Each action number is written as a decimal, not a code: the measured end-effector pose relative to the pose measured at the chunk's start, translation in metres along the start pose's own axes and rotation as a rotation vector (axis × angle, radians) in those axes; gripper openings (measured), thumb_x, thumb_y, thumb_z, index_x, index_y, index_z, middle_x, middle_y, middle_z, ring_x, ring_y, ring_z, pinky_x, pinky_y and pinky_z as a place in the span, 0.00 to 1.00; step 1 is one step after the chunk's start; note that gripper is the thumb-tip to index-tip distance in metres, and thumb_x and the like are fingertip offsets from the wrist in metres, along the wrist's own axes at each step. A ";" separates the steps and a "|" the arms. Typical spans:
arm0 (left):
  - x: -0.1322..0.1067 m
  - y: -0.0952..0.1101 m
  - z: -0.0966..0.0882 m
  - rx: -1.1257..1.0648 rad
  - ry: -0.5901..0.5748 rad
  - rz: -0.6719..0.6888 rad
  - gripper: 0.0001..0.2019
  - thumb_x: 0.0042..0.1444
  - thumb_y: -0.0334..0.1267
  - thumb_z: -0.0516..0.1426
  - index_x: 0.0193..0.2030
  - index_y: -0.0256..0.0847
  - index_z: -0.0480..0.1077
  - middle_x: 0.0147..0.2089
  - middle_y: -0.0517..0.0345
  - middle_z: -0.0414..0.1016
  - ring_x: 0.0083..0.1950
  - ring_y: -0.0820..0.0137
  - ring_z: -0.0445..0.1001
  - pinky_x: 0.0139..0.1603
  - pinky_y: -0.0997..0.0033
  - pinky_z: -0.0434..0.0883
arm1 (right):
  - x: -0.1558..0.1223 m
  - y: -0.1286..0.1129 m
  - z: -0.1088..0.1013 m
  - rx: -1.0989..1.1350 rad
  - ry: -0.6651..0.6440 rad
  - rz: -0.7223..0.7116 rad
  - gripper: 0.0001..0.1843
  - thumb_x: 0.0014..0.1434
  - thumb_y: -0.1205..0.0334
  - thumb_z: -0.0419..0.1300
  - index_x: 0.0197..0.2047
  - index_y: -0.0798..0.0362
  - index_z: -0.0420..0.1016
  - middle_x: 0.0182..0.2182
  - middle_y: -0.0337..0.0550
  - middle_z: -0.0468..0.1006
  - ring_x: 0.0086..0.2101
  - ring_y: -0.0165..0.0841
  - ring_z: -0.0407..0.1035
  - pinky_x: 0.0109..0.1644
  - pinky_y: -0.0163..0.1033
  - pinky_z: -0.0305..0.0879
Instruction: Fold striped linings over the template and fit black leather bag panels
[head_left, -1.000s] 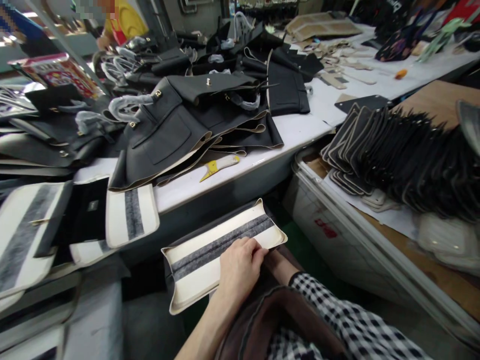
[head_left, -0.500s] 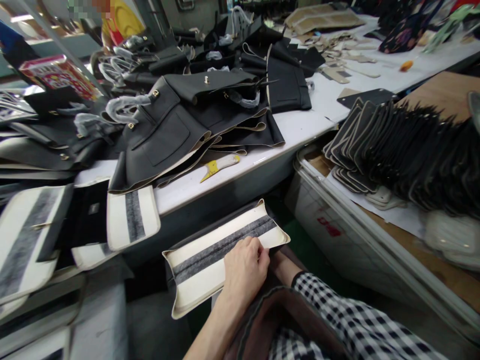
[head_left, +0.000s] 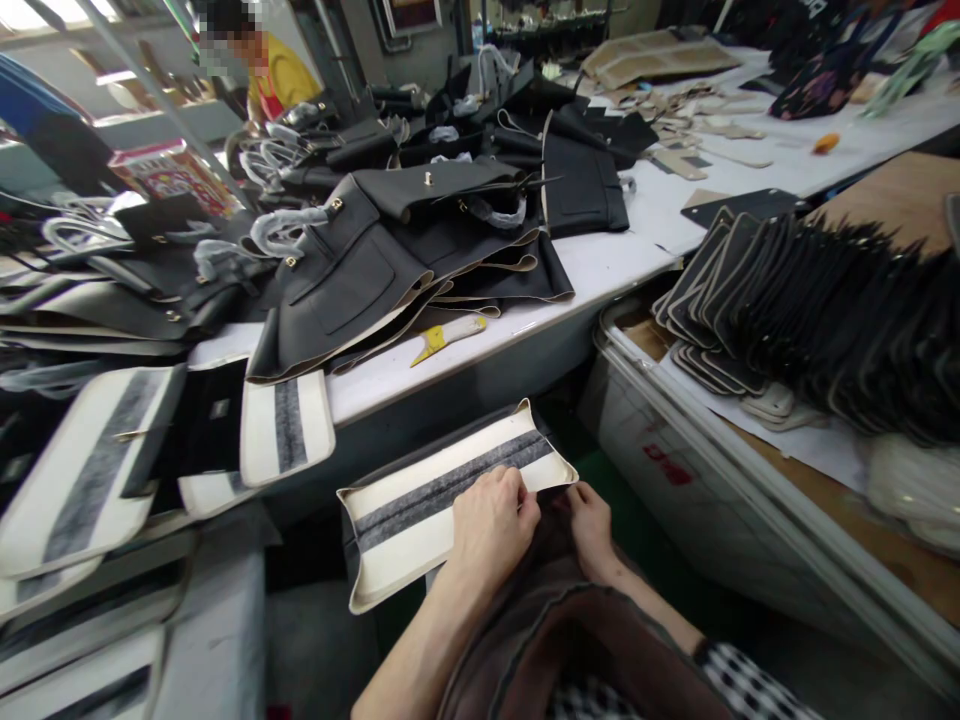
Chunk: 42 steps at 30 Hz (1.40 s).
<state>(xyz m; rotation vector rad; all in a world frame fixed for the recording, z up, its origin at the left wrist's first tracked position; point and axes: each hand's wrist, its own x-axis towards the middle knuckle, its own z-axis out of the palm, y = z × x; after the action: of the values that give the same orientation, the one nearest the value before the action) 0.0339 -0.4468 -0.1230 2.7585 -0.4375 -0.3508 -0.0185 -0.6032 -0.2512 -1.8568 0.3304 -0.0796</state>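
A black bag body (head_left: 382, 540) is held in front of me with its cream base facing up; a fuzzy dark grey strip runs along the middle of that base. My left hand (head_left: 495, 515) lies over the near edge of the base, fingers curled and closed on it. At the right-hand corner, my right hand (head_left: 591, 522) has its fingers pinched against the edge of the same bag. Its fingertips are partly hidden below the rim. Dark brown cloth (head_left: 517, 640) hangs over my lap beneath both hands.
Black bag pieces (head_left: 360, 260) with wrapped handles cover the white table (head_left: 525, 317), beside a yellow-and-white cutter (head_left: 446, 337). Cream-and-grey panels (head_left: 289, 425) overhang at left. On the right, a bin (head_left: 637, 440) bears many black flaps (head_left: 810, 310). A person in yellow (head_left: 289, 75) is behind.
My right hand has risen from behind the bag's right end and now grips its corner. The left hand keeps its hold. My view has shifted slightly left.
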 end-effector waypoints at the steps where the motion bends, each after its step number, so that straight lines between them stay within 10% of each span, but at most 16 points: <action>1: 0.000 0.000 0.000 -0.006 0.000 0.001 0.08 0.62 0.38 0.51 0.33 0.42 0.67 0.37 0.57 0.75 0.39 0.66 0.74 0.31 0.69 0.58 | -0.009 -0.001 -0.008 -0.016 0.045 -0.009 0.18 0.68 0.51 0.51 0.48 0.54 0.73 0.43 0.49 0.76 0.43 0.41 0.73 0.49 0.52 0.72; 9: -0.003 -0.004 0.004 0.006 0.049 0.030 0.08 0.63 0.39 0.50 0.34 0.42 0.67 0.38 0.57 0.75 0.38 0.66 0.74 0.30 0.69 0.59 | -0.041 -0.032 -0.021 -0.545 0.076 -0.799 0.34 0.64 0.71 0.53 0.71 0.48 0.51 0.62 0.49 0.66 0.61 0.43 0.62 0.63 0.53 0.64; 20: -0.036 -0.016 -0.007 -0.128 0.088 0.049 0.20 0.60 0.36 0.57 0.58 0.42 0.59 0.46 0.54 0.75 0.47 0.63 0.73 0.44 0.65 0.68 | -0.038 -0.037 0.001 -0.788 0.095 -0.801 0.38 0.64 0.66 0.54 0.73 0.52 0.42 0.63 0.54 0.64 0.63 0.48 0.59 0.62 0.56 0.63; 24: -0.059 -0.038 -0.007 -0.060 0.130 0.062 0.02 0.63 0.37 0.55 0.41 0.43 0.68 0.42 0.56 0.73 0.46 0.63 0.70 0.46 0.63 0.67 | -0.040 -0.038 0.008 -0.758 0.133 -0.818 0.38 0.64 0.65 0.55 0.73 0.52 0.44 0.62 0.55 0.65 0.61 0.49 0.60 0.61 0.55 0.65; 42: -0.079 -0.061 0.003 -0.071 0.351 -0.052 0.06 0.64 0.36 0.54 0.35 0.42 0.70 0.37 0.56 0.72 0.42 0.62 0.68 0.43 0.60 0.62 | -0.054 -0.042 0.059 -0.690 0.113 -0.982 0.33 0.64 0.66 0.55 0.71 0.56 0.52 0.55 0.56 0.72 0.58 0.46 0.64 0.61 0.53 0.66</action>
<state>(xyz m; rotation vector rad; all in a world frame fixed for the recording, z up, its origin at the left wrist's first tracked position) -0.0242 -0.3664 -0.1329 2.6882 -0.2579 0.1055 -0.0490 -0.5228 -0.2241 -2.5421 -0.5828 -0.8253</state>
